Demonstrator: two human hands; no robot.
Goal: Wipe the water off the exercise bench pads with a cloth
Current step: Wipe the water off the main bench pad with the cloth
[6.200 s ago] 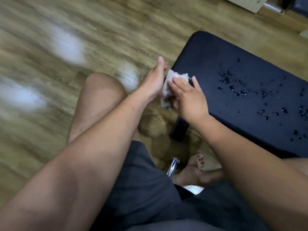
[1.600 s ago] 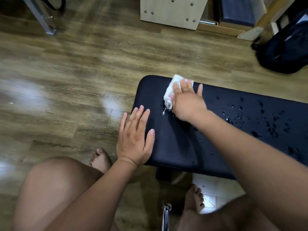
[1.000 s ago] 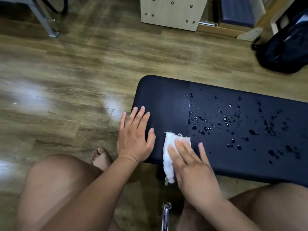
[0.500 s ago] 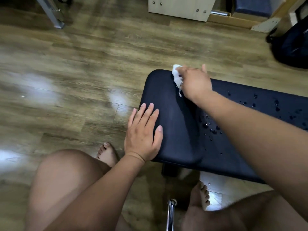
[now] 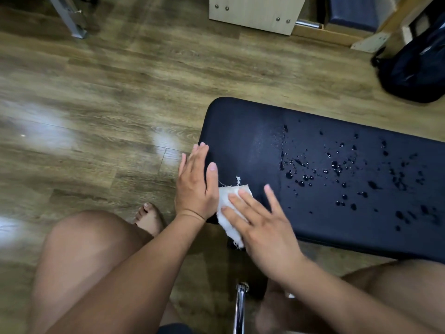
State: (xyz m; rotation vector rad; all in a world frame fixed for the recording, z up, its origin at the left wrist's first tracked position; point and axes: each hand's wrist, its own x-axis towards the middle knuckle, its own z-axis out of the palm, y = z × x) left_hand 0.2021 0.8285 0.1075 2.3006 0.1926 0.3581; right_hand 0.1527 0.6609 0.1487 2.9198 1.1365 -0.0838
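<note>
A dark blue bench pad (image 5: pixel 252 131) runs from the centre to the right edge. Water drops (image 5: pixel 334 165) dot its middle and right part; the left end looks smeared and mostly free of drops. A small white cloth (image 5: pixel 227 213) lies at the pad's near left edge, hanging partly over it. My right hand (image 5: pixel 262 225) presses flat on the cloth, fingers spread. My left hand (image 5: pixel 196 184) rests flat on the pad's left corner, right beside the cloth, holding nothing.
Wooden floor surrounds the bench. A pale wooden box (image 5: pixel 255 13) and a frame with a blue pad (image 5: pixel 351 13) stand at the back, a dark bag (image 5: pixel 416 66) at the back right, a metal leg (image 5: pixel 69 20) at the back left. My bare knees and a chrome tube (image 5: pixel 239 307) are below.
My right hand has dragged the cloth from the pad's far edge back to the near left edge. The left hand has stayed on the pad's corner.
</note>
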